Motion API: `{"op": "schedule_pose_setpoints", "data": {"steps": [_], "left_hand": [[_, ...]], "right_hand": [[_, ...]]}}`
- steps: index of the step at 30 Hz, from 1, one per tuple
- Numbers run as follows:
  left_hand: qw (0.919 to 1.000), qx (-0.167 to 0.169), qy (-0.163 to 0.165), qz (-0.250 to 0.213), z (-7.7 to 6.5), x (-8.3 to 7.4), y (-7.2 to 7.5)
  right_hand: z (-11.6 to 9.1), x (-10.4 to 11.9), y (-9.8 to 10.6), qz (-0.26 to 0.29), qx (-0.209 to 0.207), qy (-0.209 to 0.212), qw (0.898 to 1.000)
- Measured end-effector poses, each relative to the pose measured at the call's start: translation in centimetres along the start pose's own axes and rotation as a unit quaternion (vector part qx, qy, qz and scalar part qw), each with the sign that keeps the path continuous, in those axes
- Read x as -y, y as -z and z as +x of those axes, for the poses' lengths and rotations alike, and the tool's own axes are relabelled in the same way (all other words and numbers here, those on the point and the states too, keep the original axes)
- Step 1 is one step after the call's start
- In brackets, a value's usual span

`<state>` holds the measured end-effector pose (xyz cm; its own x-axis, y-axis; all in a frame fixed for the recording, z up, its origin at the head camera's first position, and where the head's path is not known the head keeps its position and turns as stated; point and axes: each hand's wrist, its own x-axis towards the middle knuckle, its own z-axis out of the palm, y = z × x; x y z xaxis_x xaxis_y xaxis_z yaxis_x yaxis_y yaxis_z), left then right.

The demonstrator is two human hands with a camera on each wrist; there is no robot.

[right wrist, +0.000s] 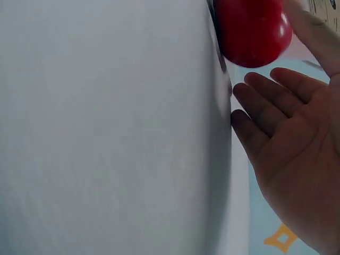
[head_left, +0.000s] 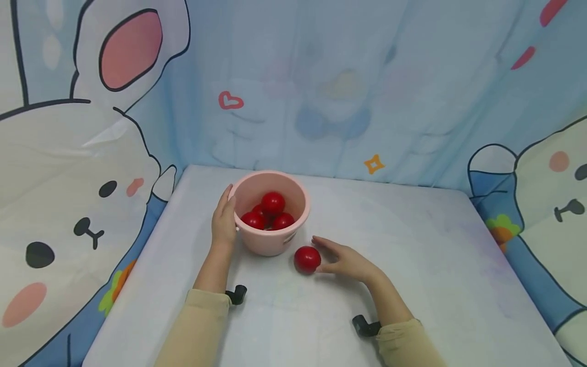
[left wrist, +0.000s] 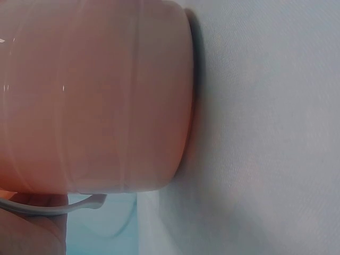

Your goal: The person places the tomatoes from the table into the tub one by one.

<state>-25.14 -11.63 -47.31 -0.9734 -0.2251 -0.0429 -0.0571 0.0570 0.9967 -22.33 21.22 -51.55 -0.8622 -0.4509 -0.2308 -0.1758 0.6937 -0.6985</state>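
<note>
My left hand (head_left: 223, 224) rests along the left side of a pink bucket (head_left: 268, 243), its fingers fairly straight against the outer wall near the rim. Inside the bucket lie several glossy red balls (head_left: 273, 203). In the left wrist view the bucket's wall (left wrist: 101, 95) fills much of the picture, with a pale handle (left wrist: 53, 207) crossing by part of the hand. Another glossy red ball (head_left: 307, 259) sits on the table in front of the bucket. My right hand (head_left: 346, 261) is just right of it, fingers spread and thumb near the ball; the right wrist view shows the palm bare.
The table has a white cloth (head_left: 412, 244). Behind it hangs a light blue curtain (head_left: 412, 102) with cartoon prints, and a printed rabbit (head_left: 69, 193) covers the left side. A black wrist camera mount (head_left: 365, 326) sticks out by the right sleeve.
</note>
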Motion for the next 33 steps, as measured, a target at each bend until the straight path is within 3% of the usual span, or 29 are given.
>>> {"op": "schedule_pose_setpoints", "data": {"steps": [4, 14, 27, 33], "left_hand": [[1.0000, 0.001, -0.001, -0.002, -0.1, 0.1, 0.0], [1.0000, -0.001, 0.003, -0.003, -0.2, 0.1, -0.1], [1.0000, -0.001, 0.001, -0.006, -0.2, 0.1, -0.1], [1.0000, 0.001, -0.003, -0.004, -0.1, 0.1, -0.1]], "right_hand": [[0.2, 0.0, -0.6, 0.000, -0.007, 0.002, 1.000], [0.3, -0.5, -1.2, -0.010, -0.030, -0.040, 0.999], [0.2, -0.4, -1.2, -0.013, -0.043, -0.019, 0.999], [0.1, -0.2, 0.1, 0.008, -0.046, -0.007, 0.999]]}}
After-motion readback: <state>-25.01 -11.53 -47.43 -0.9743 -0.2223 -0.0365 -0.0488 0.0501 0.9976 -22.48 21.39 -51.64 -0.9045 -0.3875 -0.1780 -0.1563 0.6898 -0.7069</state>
